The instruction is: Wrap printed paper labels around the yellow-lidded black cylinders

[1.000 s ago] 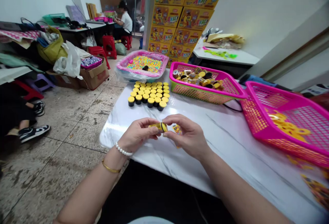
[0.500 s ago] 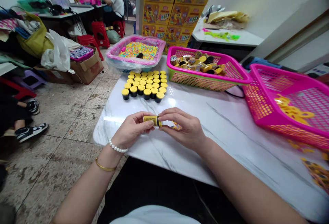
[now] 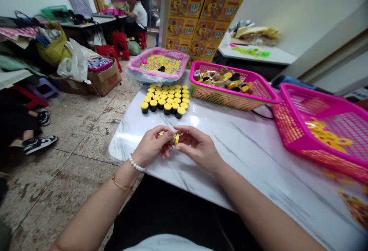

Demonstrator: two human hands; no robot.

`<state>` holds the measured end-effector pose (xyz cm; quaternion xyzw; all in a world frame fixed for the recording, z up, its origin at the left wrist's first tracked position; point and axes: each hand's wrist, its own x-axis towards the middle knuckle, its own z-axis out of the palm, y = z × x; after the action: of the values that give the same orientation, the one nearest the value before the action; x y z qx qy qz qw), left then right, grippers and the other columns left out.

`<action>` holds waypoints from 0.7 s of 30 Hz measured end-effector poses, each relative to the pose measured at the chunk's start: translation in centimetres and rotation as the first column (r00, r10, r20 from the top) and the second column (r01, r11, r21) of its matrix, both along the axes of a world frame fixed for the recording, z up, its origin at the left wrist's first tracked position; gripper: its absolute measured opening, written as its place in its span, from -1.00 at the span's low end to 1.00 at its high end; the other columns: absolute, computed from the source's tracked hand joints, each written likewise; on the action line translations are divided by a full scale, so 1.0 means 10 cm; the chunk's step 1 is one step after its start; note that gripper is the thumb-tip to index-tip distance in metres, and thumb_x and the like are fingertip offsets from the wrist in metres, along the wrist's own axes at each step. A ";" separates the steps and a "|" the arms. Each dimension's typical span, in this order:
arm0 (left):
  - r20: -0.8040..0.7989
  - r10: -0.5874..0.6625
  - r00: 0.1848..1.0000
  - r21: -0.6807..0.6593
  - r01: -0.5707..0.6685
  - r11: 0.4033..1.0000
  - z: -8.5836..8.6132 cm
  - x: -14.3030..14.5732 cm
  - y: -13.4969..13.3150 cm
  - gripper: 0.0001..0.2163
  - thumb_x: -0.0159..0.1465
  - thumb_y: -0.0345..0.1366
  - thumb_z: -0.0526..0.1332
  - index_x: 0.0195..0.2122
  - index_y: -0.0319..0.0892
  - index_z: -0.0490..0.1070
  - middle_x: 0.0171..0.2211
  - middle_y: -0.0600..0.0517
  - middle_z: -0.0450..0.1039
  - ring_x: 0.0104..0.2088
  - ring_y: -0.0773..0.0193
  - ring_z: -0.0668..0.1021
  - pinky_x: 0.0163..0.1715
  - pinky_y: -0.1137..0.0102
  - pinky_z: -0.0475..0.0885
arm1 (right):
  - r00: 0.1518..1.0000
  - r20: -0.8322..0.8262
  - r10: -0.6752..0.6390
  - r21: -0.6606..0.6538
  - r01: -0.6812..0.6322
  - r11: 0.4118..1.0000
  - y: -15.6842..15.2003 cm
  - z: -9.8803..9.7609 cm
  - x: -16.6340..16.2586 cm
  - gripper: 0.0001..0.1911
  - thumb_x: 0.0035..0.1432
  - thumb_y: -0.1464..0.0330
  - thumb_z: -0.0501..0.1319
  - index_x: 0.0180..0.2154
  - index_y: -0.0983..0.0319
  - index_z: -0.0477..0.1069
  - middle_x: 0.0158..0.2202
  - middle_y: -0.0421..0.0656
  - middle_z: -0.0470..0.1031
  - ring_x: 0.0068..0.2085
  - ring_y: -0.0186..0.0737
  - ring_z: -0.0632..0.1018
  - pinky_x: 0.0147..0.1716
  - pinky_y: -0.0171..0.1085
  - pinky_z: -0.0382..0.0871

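Note:
Above the table's near edge, my left hand [image 3: 153, 142] is closed around a small yellow container [image 3: 176, 139], which is mostly hidden by the fingers. My right hand [image 3: 199, 146] comes from the other side, its thumb and index finger curled at the container's right end. Beyond the hands, rows of black tubs with yellow lids [image 3: 162, 101] stand upright on the white marbled table [image 3: 230, 155].
Behind the tubs sits a pink plastic-lined basin [image 3: 184, 60] of colourful beads. A pink basket [image 3: 224, 101] holds wrapped containers. Another pink basket [image 3: 290, 128] with yellow pieces stands right. Yellow boxes [image 3: 186, 3] are stacked behind. A person [image 3: 140, 15] sits at a far table.
The container has turned between my hands, its printed side now covered by the left fingers. My right fingers have spread slightly. The clear-and-coloured wrap by the right hand no longer shows. The camera view has shifted.

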<state>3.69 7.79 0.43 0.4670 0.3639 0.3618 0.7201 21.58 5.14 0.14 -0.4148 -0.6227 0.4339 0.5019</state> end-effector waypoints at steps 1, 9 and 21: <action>-0.003 0.000 1.000 0.007 0.000 1.000 -0.01 0.00 0.00 -0.50 0.10 0.15 0.36 -0.25 -0.21 0.38 -0.59 0.10 0.45 -0.72 0.39 0.44 -0.74 0.53 0.24 | 0.999 -0.011 0.038 0.000 -0.038 0.999 0.01 0.00 0.02 -0.60 0.05 0.23 0.45 -0.04 0.10 0.56 -0.22 -0.15 0.54 -0.28 -0.26 0.60 -0.23 -0.21 0.59; 0.095 -0.023 0.995 -0.029 0.026 0.999 0.00 -0.07 -0.01 -0.57 0.08 0.03 0.43 -0.31 -0.28 0.47 -0.56 0.05 0.48 -0.62 0.44 0.46 -0.61 0.55 0.31 | 0.978 -0.189 0.087 -0.092 -0.106 0.990 0.02 0.03 0.05 -0.72 -0.03 0.23 0.50 -0.21 0.10 0.65 -0.17 -0.17 0.43 -0.32 -0.30 0.61 -0.32 -0.19 0.67; 0.092 -0.056 0.994 -0.089 0.065 0.994 -0.01 -0.04 0.02 -0.53 0.04 0.09 0.43 -0.40 -0.25 0.40 -0.57 0.09 0.43 -0.68 0.49 0.39 -0.72 0.57 0.21 | 0.992 -0.122 -0.030 -0.096 0.018 0.995 -0.04 0.04 0.00 -0.78 0.01 0.23 0.47 -0.29 0.16 0.58 -0.32 -0.23 0.45 -0.40 -0.31 0.60 -0.39 -0.23 0.66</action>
<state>3.31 8.03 0.31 0.4274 0.3331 0.3433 0.7672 21.59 4.79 0.49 -0.4180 -0.5642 0.4817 0.5244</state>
